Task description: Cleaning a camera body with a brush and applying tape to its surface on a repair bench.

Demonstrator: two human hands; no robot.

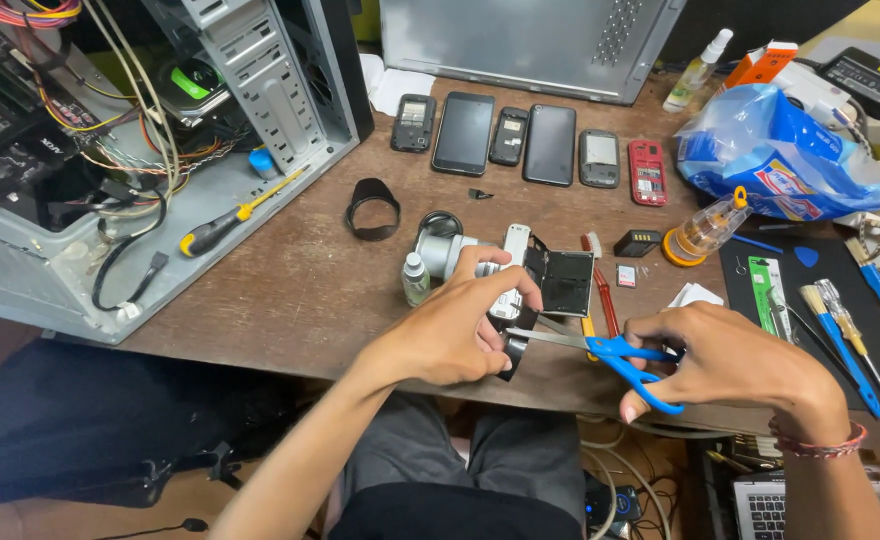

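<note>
Right hand (735,365): fingers closed through the blue handles of the scissors (600,350), thumb and forefinger in the loops. The steel blades point left, toward the other hand, and stand slightly parted.

Left hand (460,330): fingers curled narrow around a strip of black tape (510,355), pinching it at the blade tips. The strip hangs just below the thumb, touching the scissors. The fingertips (505,280) also rest against the silver camera (480,265), which lies on the brown table (300,290) directly beyond the knuckles. The hinged black back panel of the camera stands open to the right.

Just left of the camera stands a small clear bottle (416,277). A red-handled tool (600,290) lies to the right of the panel.

Farther back, a black ring (373,208) and a yellow-and-black screwdriver (230,222) lie near the open computer case (110,150).

At the far edge, a row of phones (530,145) lies side by side. A blue plastic bag (780,155) sits at the far right.
</note>
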